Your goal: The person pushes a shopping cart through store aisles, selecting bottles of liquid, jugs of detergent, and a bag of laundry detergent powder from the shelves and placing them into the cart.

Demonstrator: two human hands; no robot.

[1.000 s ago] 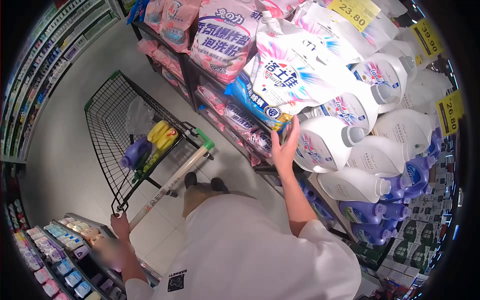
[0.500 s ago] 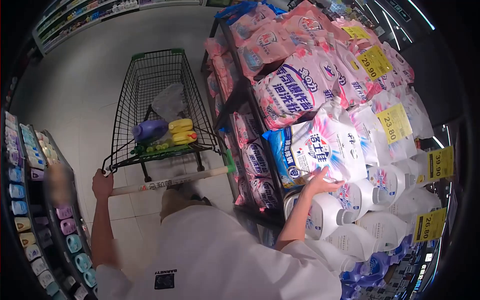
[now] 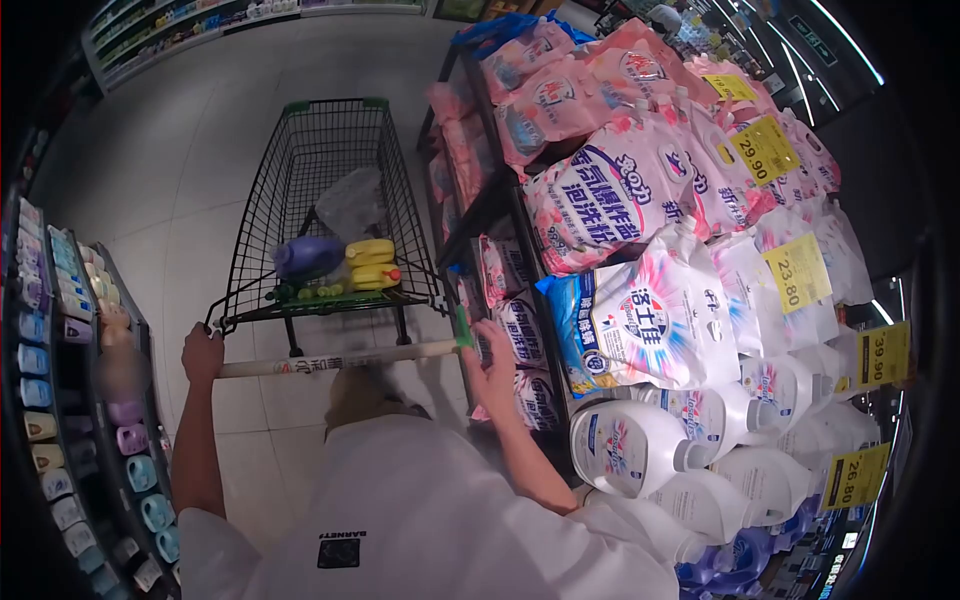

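My left hand (image 3: pixel 203 353) is wrapped round the left end of the handle of a black wire shopping cart (image 3: pixel 262 190). At the handle's right end, by its green cap, is my right hand (image 3: pixel 491 366), fingers stretched out and apart, holding nothing. Whether it touches the handle (image 3: pixel 345 358) I cannot tell. In the cart lie a purple bottle (image 3: pixel 308 257), yellow bottles (image 3: pixel 371 264), a crumpled clear plastic bag (image 3: pixel 352 200) and some green items (image 3: pixel 318 293). A white and blue bag of laundry powder (image 3: pixel 650 320) stands on the display to the right of my right hand.
The display rack on the right holds pink powder bags (image 3: pixel 605 200), white jugs (image 3: pixel 625 447) and yellow price tags (image 3: pixel 797 273). Shelves of bottles (image 3: pixel 130 438) line the left. Tiled floor (image 3: pixel 190 170) runs ahead to a far shelf (image 3: pixel 150 35).
My right hand has left the white and blue powder bag and moved left to the cart handle's right end. My left hand stays on the handle.
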